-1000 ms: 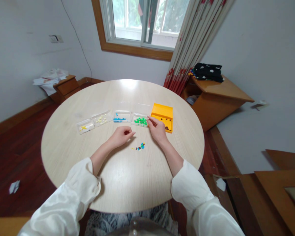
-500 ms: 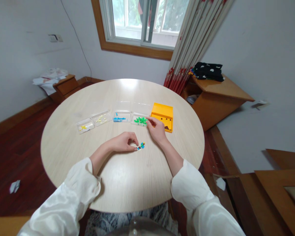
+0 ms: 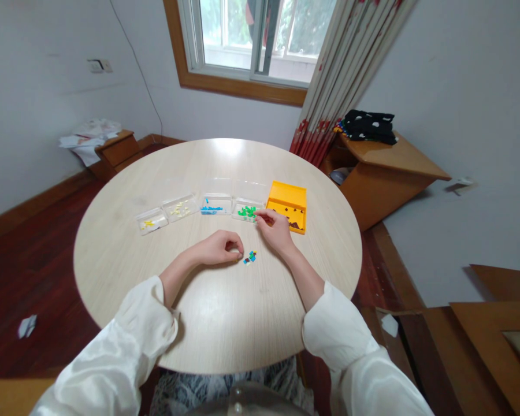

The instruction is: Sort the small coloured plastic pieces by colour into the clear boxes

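My left hand [image 3: 216, 247] rests low over the table, thumb and index fingertips pressed together just left of a small cluster of blue, green, yellow and dark pieces [image 3: 250, 257]. Whatever it pinches is too small to name. My right hand [image 3: 276, 231] reaches to the right edge of a clear tray [image 3: 241, 219] of green pieces [image 3: 247, 212]. Its thumb and fingertips are drawn together there, and what lies between them cannot be made out. Behind this hand, partly covered by it, stands an open yellow box [image 3: 288, 193] with dark brown pieces.
Left of the green pieces stand clear trays with blue pieces [image 3: 212, 209], pale yellow pieces [image 3: 181, 208] and yellow pieces [image 3: 148, 223]. All are on a round wooden table [image 3: 216, 323]. A wooden cabinet [image 3: 385, 179] stands beyond its right side.
My left thumb and index finger have closed together and drawn slightly left from the cluster. My right fingertips have shifted slightly left and down at the tray of green pieces.
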`<action>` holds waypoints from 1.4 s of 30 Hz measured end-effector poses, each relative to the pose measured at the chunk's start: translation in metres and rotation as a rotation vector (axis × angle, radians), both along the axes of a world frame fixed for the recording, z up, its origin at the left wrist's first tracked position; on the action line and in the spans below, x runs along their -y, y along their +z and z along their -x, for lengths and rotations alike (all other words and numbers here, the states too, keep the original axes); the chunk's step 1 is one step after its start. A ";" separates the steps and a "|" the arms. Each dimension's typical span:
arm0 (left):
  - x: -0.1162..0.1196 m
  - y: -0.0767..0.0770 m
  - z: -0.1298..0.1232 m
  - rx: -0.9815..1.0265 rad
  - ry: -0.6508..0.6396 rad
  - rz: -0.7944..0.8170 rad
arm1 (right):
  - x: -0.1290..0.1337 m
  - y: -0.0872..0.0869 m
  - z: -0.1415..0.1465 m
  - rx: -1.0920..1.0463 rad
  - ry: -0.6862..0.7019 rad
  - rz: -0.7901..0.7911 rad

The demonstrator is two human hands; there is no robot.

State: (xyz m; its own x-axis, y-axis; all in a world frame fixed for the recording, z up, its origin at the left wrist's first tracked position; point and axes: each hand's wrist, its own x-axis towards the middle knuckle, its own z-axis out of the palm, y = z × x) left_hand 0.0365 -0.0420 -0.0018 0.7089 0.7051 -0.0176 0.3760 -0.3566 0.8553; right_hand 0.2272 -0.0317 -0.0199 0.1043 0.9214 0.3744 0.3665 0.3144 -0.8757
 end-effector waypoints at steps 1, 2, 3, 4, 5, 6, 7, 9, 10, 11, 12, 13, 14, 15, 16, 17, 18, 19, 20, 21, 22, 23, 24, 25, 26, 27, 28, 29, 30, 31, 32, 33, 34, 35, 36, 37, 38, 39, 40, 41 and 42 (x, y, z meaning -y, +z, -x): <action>0.000 0.000 0.000 0.007 0.021 0.021 | 0.001 0.001 0.001 -0.001 0.027 0.008; -0.001 0.001 0.000 0.018 0.045 0.039 | 0.002 0.002 0.001 0.003 0.055 0.016; -0.002 0.001 0.000 0.032 0.070 0.054 | 0.003 0.003 0.002 0.010 0.083 0.025; -0.003 0.001 0.000 0.048 0.095 0.064 | 0.004 0.005 0.002 0.017 0.110 0.034; -0.004 0.001 0.000 0.067 0.122 0.071 | 0.005 0.006 0.002 0.020 0.138 0.044; -0.005 0.001 0.000 0.088 0.150 0.077 | 0.006 0.007 0.002 0.020 0.168 0.053; -0.006 0.001 0.000 0.115 0.175 0.087 | 0.008 0.008 0.003 0.020 0.200 0.061; -0.009 0.001 0.000 0.195 0.220 0.131 | 0.009 0.009 0.004 0.020 0.263 0.076; -0.010 0.001 0.000 0.241 0.243 0.160 | 0.010 0.009 0.005 0.021 0.288 0.083; -0.010 0.001 -0.001 0.285 0.268 0.189 | 0.011 0.009 0.006 0.022 0.307 0.090; -0.011 0.001 -0.001 0.321 0.293 0.215 | 0.012 0.010 0.007 0.023 0.322 0.098; -0.011 0.001 -0.002 0.347 0.319 0.238 | 0.013 0.010 0.008 0.021 0.337 0.105; -0.011 0.001 -0.002 0.364 0.342 0.255 | 0.014 0.010 0.009 0.017 0.354 0.111; -0.011 0.001 -0.003 0.374 0.360 0.267 | 0.015 0.010 0.009 0.010 0.373 0.115; -0.010 0.001 -0.003 0.380 0.373 0.277 | 0.016 0.011 0.010 0.004 0.391 0.118; -0.010 0.001 -0.004 0.383 0.380 0.284 | 0.016 0.011 0.010 -0.001 0.406 0.120; -0.010 0.001 -0.004 0.383 0.383 0.288 | 0.016 0.011 0.010 -0.004 0.417 0.121; -0.009 0.002 -0.004 0.380 0.384 0.289 | 0.016 0.011 0.010 -0.005 0.421 0.119; -0.009 0.002 -0.004 0.376 0.385 0.289 | 0.016 0.011 0.010 -0.003 0.421 0.118; -0.009 0.002 -0.004 0.371 0.385 0.290 | 0.016 0.011 0.009 0.001 0.418 0.116; -0.009 0.003 -0.004 0.367 0.387 0.291 | 0.015 0.010 0.009 0.006 0.413 0.112; -0.008 0.003 -0.005 0.366 0.390 0.291 | 0.015 0.010 0.009 0.011 0.408 0.107; -0.008 0.004 -0.005 0.367 0.392 0.294 | 0.015 0.009 0.009 0.017 0.401 0.103; -0.008 0.004 -0.005 0.369 0.392 0.295 | 0.014 0.009 0.008 0.024 0.396 0.101; -0.007 0.005 -0.004 0.369 0.390 0.295 | 0.014 0.009 0.008 0.030 0.392 0.097; -0.007 0.005 -0.004 0.367 0.388 0.294 | 0.014 0.009 0.008 0.036 0.390 0.093; -0.007 0.005 -0.004 0.362 0.386 0.288 | 0.015 0.009 0.008 0.042 0.390 0.090; -0.007 0.005 -0.004 0.354 0.382 0.282 | 0.015 0.010 0.008 0.049 0.390 0.088; -0.007 0.005 -0.004 0.342 0.376 0.275 | 0.015 0.011 0.008 0.056 0.392 0.088; -0.008 0.004 -0.005 0.328 0.372 0.266 | 0.016 0.012 0.008 0.064 0.394 0.090; -0.008 0.003 -0.005 0.312 0.367 0.259 | 0.016 0.013 0.009 0.070 0.395 0.094; -0.009 0.002 -0.005 0.296 0.362 0.254 | 0.017 0.014 0.009 0.076 0.398 0.099; -0.009 0.001 -0.005 0.281 0.358 0.250 | 0.017 0.014 0.009 0.081 0.400 0.103; -0.009 0.001 -0.005 0.268 0.353 0.248 | 0.017 0.015 0.009 0.084 0.399 0.106; -0.010 0.000 -0.006 0.261 0.353 0.245 | 0.016 0.015 0.009 0.084 0.389 0.106; -0.010 0.000 -0.006 0.258 0.354 0.241 | 0.016 0.015 0.008 0.079 0.367 0.102; -0.010 0.000 -0.006 0.260 0.358 0.237 | 0.015 0.015 0.007 0.068 0.335 0.095; -0.010 0.001 -0.006 0.267 0.366 0.233 | 0.013 0.015 0.006 0.049 0.295 0.084; -0.010 0.001 -0.006 0.276 0.374 0.231 | 0.011 0.014 0.004 0.021 0.249 0.070; -0.011 0.001 -0.005 0.283 0.381 0.225 | 0.009 0.014 0.001 -0.012 0.201 0.053; -0.011 0.001 -0.005 0.289 0.386 0.216 | 0.006 0.013 -0.002 -0.048 0.151 0.035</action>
